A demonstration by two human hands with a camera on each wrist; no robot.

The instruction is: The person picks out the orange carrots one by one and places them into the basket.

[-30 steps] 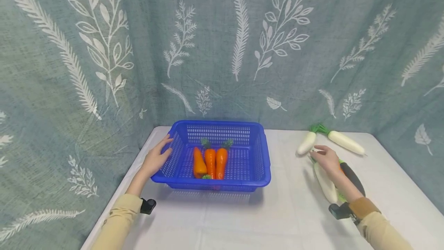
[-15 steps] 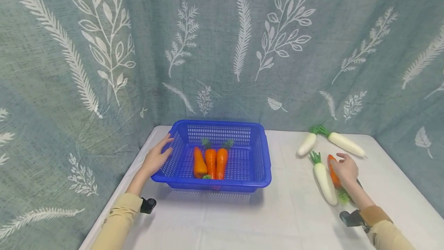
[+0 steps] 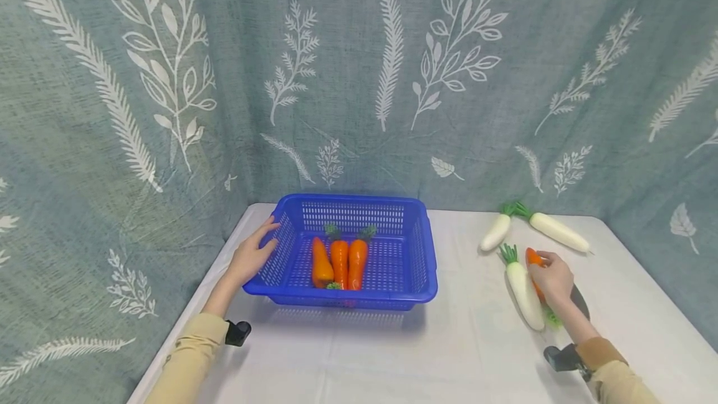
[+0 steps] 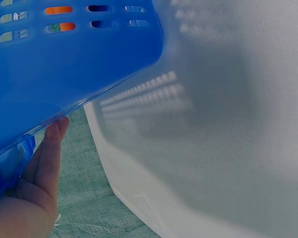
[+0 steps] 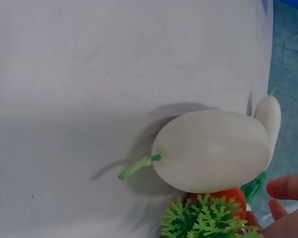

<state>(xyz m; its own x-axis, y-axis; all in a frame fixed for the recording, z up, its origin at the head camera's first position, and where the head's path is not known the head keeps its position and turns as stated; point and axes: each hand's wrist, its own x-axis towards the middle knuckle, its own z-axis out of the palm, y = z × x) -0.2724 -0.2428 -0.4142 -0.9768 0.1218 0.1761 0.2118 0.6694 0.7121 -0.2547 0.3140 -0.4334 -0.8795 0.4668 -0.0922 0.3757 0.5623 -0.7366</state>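
Observation:
In the head view, my left hand grips the left rim of a blue plastic basket. The left wrist view shows its fingers against the basket's outer side. Inside lie several orange carrots. On the right, my right hand holds an orange carrot, its fingers curled over the upper part. The carrot's leafy green top points toward me. A white radish lies along its left side. A dark eggplant-like vegetable is partly hidden under the right forearm.
Two more white radishes, a shorter one and a longer one, lie at the back right with their green tops together. White cloth covers the table. A green leaf-patterned curtain hangs behind and on the sides.
My right hand has moved from above the white radish rightward and down onto the carrot, then shifted slightly left. The radish's green top came into view. My left hand and the basket stay put.

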